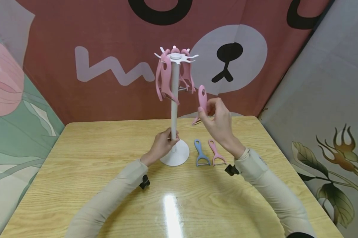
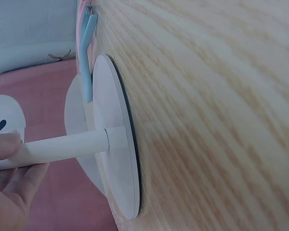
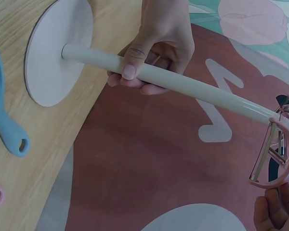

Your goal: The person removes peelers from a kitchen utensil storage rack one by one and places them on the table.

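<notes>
Beige sleeves (image 1: 274, 191) up front, then a blue peeler (image 1: 199, 152) on the tabletop (image 1: 78, 172), left hand (image 1: 161, 146) gripping the white stand (image 1: 174, 114) low down, right hand (image 1: 220, 121) pinching a pink peeler (image 1: 202, 101) midair to its right, more peelers (image 1: 166, 81) hanging up top.

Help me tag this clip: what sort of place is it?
Probably an indoor filming or practice corner, though I can't be sure: a wooden-looking table with a white rack hung with pink peelers, and a reddish cartoon backdrop behind it.

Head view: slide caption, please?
Left hand grips a white hook stand; right hand holds a pink Y-peeler above the table.
</notes>
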`<move>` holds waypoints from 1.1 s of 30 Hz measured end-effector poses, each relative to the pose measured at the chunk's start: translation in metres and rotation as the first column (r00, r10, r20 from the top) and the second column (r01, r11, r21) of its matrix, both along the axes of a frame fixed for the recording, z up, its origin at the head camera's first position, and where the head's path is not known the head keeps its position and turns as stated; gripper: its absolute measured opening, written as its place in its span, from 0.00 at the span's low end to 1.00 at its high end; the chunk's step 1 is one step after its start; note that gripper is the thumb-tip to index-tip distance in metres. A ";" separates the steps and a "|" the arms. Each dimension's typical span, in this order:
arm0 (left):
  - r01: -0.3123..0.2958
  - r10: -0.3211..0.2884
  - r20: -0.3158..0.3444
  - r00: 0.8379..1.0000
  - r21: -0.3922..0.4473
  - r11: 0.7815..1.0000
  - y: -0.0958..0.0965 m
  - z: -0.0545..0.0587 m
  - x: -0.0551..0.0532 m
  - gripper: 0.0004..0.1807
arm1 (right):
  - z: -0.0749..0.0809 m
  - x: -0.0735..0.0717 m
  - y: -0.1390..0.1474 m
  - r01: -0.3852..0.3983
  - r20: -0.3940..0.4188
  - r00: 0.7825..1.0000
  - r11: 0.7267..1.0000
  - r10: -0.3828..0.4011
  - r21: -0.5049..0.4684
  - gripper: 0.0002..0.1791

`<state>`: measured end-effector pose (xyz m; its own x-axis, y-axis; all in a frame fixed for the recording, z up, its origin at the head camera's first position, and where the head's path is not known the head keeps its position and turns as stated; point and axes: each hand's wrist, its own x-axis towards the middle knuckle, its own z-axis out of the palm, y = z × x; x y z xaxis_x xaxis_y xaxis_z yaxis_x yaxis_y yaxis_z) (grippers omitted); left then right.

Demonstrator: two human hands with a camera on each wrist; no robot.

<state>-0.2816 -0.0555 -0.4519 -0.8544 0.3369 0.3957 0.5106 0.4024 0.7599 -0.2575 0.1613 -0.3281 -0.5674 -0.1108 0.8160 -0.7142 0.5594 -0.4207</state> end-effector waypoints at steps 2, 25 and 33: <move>-0.003 0.003 0.002 1.000 -0.002 1.000 0.000 0.000 0.000 0.12 | -0.001 0.000 0.002 0.015 0.016 1.000 1.000 -0.015 0.001 0.12; -0.010 0.010 -0.016 1.000 0.001 1.000 0.000 -0.002 -0.001 0.10 | -0.016 -0.002 0.020 0.132 0.148 0.979 0.989 -0.140 0.062 0.13; -0.007 0.007 -0.028 1.000 0.010 1.000 0.000 -0.003 -0.001 0.10 | -0.022 -0.004 0.027 0.162 0.158 0.972 0.982 -0.176 0.097 0.14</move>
